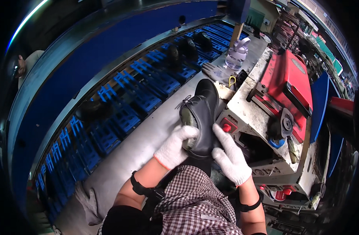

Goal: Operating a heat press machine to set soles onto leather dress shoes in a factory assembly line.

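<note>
A black lace-up shoe [206, 103] is in front of me, toe pointing away and its opening tilted to the left. Greenish material shows inside the opening. My left hand [173, 147], in a white knit glove, grips the rear of the shoe with the thumb at the rim of the opening; the fingers underneath are hidden. On the other side, my right hand [232, 158], gloved the same way, has its fingers apart and stretched out, with the fingertips at the shoe's side near the heel. Thin dark laces [186, 101] are tied at the front of the opening.
A conveyor with blue slotted racks [124, 115] runs along the left, dark shoes on it farther back. Beside it lies a grey metal ledge [148, 133] with a loose grey glove [87, 201]. On the right stand a red-topped machine [283, 80] and a lilac bottle [237, 55].
</note>
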`<action>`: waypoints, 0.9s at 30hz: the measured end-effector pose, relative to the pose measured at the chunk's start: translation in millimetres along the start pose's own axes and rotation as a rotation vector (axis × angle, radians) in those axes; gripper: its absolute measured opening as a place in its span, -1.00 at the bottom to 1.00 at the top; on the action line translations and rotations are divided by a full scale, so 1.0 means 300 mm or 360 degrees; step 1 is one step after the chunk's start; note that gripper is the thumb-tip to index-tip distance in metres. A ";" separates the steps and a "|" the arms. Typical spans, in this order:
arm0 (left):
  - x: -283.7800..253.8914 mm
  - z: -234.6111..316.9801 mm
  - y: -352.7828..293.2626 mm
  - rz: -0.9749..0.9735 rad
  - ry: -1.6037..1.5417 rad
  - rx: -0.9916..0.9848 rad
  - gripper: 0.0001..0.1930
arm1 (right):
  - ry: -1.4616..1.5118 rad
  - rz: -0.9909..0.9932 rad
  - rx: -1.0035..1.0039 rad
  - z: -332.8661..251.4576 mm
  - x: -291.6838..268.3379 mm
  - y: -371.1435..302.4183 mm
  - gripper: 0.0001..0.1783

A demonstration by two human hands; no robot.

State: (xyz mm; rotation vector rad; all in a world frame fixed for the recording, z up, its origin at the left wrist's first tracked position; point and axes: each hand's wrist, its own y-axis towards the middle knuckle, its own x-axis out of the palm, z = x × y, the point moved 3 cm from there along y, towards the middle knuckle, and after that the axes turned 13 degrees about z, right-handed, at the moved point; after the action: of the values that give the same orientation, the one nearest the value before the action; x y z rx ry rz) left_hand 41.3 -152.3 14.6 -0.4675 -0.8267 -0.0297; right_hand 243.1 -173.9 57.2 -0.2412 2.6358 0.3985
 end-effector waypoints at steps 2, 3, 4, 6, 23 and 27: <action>-0.018 0.065 0.027 0.0042 -0.0102 -0.0041 -0.53 | -0.0383 0.0051 -0.0216 -0.033 -0.020 0.008 -0.32; -0.043 0.102 0.044 0.0188 -0.0043 0.0010 -0.57 | -0.0472 0.0232 -0.0460 -0.052 -0.055 0.004 -0.42; -0.084 0.132 0.091 0.0233 -0.0059 0.0095 -0.63 | -0.0516 0.0395 -0.0521 -0.052 -0.101 -0.009 -0.49; -0.151 0.223 0.175 0.0334 0.0097 0.0273 -0.74 | -0.0640 0.0762 -0.0638 -0.048 -0.210 -0.062 -0.60; -0.574 0.705 0.611 0.1062 0.2224 0.1141 -0.09 | -0.1369 0.1630 -0.0538 0.019 -0.440 -0.132 -0.62; -0.561 0.667 0.409 0.1197 0.2284 0.1415 -0.12 | -0.1081 0.1623 -0.0125 0.044 -0.514 -0.156 -0.62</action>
State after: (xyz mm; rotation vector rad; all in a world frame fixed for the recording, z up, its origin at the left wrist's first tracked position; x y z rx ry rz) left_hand -188.9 14.5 -36.8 0.1785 0.7914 0.6135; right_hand 395.0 -198.1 106.8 1.0632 1.8702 0.7313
